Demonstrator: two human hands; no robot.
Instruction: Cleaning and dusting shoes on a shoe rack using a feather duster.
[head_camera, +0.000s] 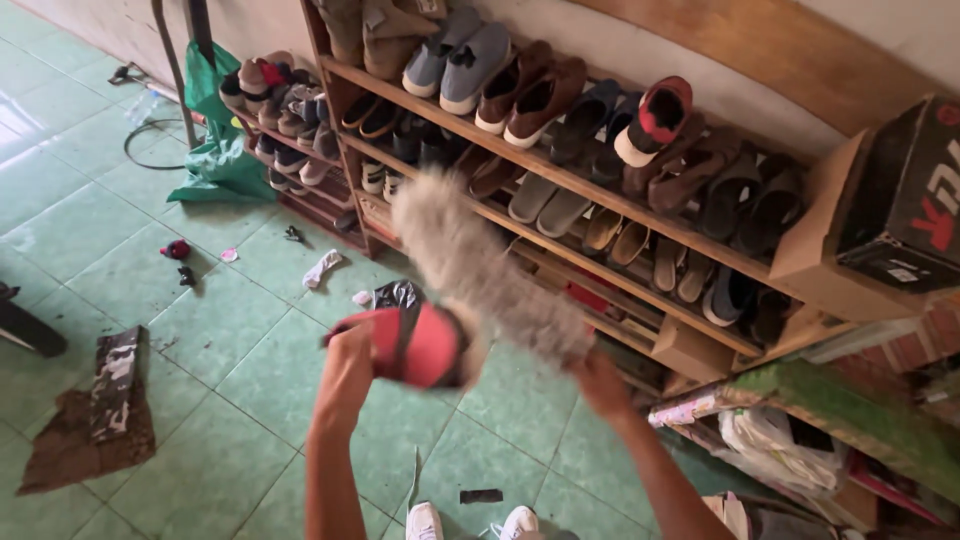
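While the left hand (348, 362) is closed around a red shoe (420, 345), the right hand (600, 385) grips a fluffy grey duster (480, 270), blurry, pointing to 11 o'clock.

red shoe (418, 345) raised, grey duster (480, 270) blurred
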